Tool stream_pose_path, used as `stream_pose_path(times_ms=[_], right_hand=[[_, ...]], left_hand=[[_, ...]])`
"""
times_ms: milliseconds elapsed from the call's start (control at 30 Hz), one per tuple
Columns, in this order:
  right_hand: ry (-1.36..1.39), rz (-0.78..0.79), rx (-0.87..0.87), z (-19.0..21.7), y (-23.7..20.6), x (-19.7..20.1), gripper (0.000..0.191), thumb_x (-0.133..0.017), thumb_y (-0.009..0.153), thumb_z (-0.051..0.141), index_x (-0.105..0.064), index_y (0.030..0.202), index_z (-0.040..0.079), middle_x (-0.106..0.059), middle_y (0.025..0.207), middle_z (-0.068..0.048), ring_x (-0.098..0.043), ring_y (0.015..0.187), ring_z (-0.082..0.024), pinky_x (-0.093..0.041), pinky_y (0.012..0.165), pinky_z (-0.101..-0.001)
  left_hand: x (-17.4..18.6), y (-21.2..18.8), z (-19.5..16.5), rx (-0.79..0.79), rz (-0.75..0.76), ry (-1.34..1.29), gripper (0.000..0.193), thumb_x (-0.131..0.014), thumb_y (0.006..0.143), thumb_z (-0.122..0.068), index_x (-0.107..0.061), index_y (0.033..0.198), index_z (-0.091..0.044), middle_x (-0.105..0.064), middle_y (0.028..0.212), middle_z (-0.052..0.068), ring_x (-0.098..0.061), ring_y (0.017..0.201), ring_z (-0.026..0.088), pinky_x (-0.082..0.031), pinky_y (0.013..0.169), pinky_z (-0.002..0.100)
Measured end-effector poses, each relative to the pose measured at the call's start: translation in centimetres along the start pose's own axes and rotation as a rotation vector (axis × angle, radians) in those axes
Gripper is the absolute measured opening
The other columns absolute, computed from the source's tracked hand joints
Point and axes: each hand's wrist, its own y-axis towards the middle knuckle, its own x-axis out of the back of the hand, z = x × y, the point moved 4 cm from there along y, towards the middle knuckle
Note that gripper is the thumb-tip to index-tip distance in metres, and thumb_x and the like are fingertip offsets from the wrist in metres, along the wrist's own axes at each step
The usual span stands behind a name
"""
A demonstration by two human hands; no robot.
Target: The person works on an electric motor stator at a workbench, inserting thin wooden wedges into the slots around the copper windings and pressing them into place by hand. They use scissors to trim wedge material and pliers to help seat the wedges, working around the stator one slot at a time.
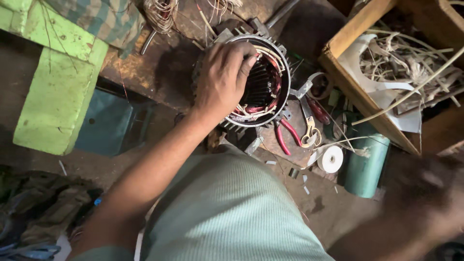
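Workbench point(159, 72): left hand point(222, 79) on stator point(263, 82)

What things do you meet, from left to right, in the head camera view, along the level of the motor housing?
Green wooden block → left hand resting on the rim of the motor stator with its copper windings → yellow-handled scissors → wooden box of scraps.

The right hand point(425, 193) is a dark blur at the frame's edge — grip unreadable; the left hand point(222, 79) hides part of the motor stator point(263, 82) rim.
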Motion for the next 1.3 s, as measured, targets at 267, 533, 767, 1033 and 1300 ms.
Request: stream_pose_path(times_ms=[267,533,767,1033,1300], right_hand=[[-0.466,-0.22,-0.059,0.3,-4.1,0.6,0.015,-0.067,0.105,0.015,-0.062,0.117,0.009,-0.061,0.102,-0.007,-0.056,0.092,-0.022,-0.041,0.083,-0.0372],[-0.983,0.42,0.608,6.5,-7.5,-12.0,0.029,-0.074,0.092,0.015,-0.067,0.119,0.006,-0.067,0.109,-0.012,-0.061,0.105,-0.031,-0.042,0.098,-0.0476],[-1.42,0.642,0.606,-7.3,-1.0,-16.9,0.031,-0.08,0.088,0.013,-0.072,0.119,0.008,-0.068,0.094,-0.009,-0.067,0.096,-0.03,-0.049,0.106,-0.0517],[-0.247,0.342,-0.527,-15.0,-3.8,-10.3,0.014,-0.073,0.096,0.008,-0.067,0.107,0.004,-0.069,0.093,0.0,-0.063,0.082,-0.009,-0.052,0.073,-0.0254],[-0.12,0.29,-0.414,-16.9,-5.0,-10.6,0.013,-0.076,0.094,0.006,-0.068,0.104,0.004,-0.068,0.103,0.0,-0.061,0.099,-0.009,-0.05,0.091,-0.0253]], left_hand=[[-2.7,-0.1,-2.4,-0.608,0.473,0.3,0.041,-0.063,0.097,-0.014,-0.069,0.137,-0.019,-0.06,0.153,0.007,-0.043,0.147,0.027,-0.034,0.12,0.05],[-0.7,3.1,-2.6,-0.276,0.379,0.241,0.039,-0.061,0.093,-0.004,-0.073,0.128,-0.014,-0.059,0.147,0.011,-0.044,0.143,0.036,-0.034,0.114,0.06],[3.4,-3.3,-6.9,-0.325,0.547,-0.006,0.024,-0.065,0.087,-0.008,-0.071,0.11,-0.006,-0.065,0.116,0.008,-0.059,0.113,0.026,-0.053,0.096,0.037],[0.9,-3.4,-7.3,-0.215,0.425,-0.034,0.015,-0.073,0.09,-0.013,-0.071,0.102,-0.006,-0.062,0.101,0.005,-0.058,0.095,0.026,-0.05,0.079,0.039],[-2.3,-2.8,-7.8,-0.132,0.381,0.017,0.016,-0.079,0.083,-0.022,-0.072,0.094,-0.012,-0.061,0.097,0.005,-0.056,0.097,0.028,-0.046,0.088,0.047]])
